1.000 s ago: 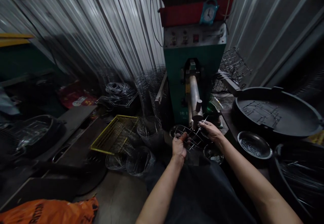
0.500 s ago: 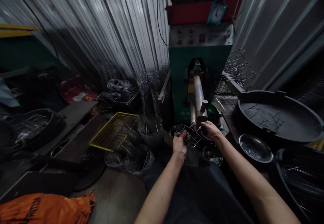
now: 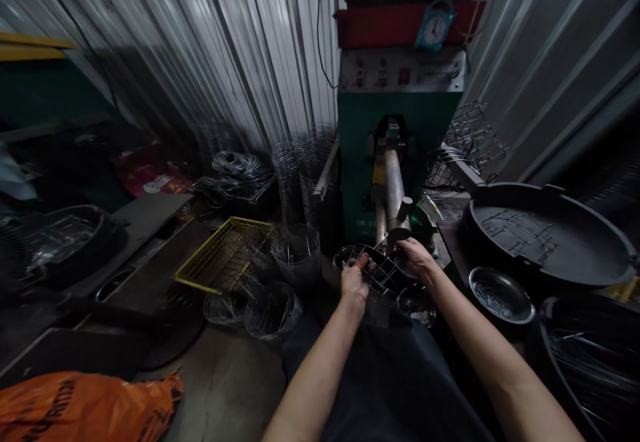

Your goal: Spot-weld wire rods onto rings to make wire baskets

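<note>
A small wire rack (image 3: 384, 272) is at the front end of a green machine (image 3: 360, 162). My left hand (image 3: 356, 278) is closed on the rack's left side, with something orange round a finger. My right hand (image 3: 414, 254) is closed at the rack's upper right, close beside the electrode tip (image 3: 398, 234) of the machine's round metal arm (image 3: 394, 179); its fingertips are dark and what they pinch is too small to tell. A metal bowl (image 3: 417, 303) with small pieces lies below the right wrist.
On the right are a large black pan (image 3: 575, 235) with wire pieces, a steel bowl (image 3: 501, 295) and a black tub (image 3: 590, 362). To the left stand a yellow wire basket (image 3: 220, 255), wire mesh cylinders (image 3: 297, 255) and an orange sack (image 3: 90, 405).
The view has shifted slightly, so the machine appears a little further right. Both hands stay at the rack, with hardly any movement against the machine's arm.
</note>
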The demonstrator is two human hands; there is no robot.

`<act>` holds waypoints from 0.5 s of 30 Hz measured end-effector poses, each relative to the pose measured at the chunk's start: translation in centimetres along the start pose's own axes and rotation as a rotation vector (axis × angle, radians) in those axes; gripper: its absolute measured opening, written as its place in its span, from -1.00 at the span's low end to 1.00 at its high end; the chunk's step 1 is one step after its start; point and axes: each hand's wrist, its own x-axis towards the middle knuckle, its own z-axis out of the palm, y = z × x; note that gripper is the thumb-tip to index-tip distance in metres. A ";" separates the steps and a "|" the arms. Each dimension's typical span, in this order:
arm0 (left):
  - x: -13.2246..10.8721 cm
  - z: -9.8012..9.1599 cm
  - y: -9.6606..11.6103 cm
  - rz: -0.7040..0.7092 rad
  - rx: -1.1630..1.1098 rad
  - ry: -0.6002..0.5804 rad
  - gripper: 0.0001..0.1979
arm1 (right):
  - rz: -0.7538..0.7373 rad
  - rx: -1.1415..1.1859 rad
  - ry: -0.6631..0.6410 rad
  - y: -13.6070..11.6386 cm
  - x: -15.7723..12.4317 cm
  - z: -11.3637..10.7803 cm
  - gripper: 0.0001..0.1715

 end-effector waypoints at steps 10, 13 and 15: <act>0.3 -0.2 -0.3 -0.034 0.011 0.025 -0.82 | 0.002 -0.016 0.011 0.9 0.5 -0.6 -0.71; 0.6 -0.4 0.0 -0.052 0.018 0.009 -0.81 | 0.015 -0.028 0.004 0.5 0.4 -0.3 -0.70; 0.7 -0.6 0.3 -0.090 0.061 -0.026 -0.79 | 0.015 -0.038 0.006 0.0 -0.2 -0.1 -0.68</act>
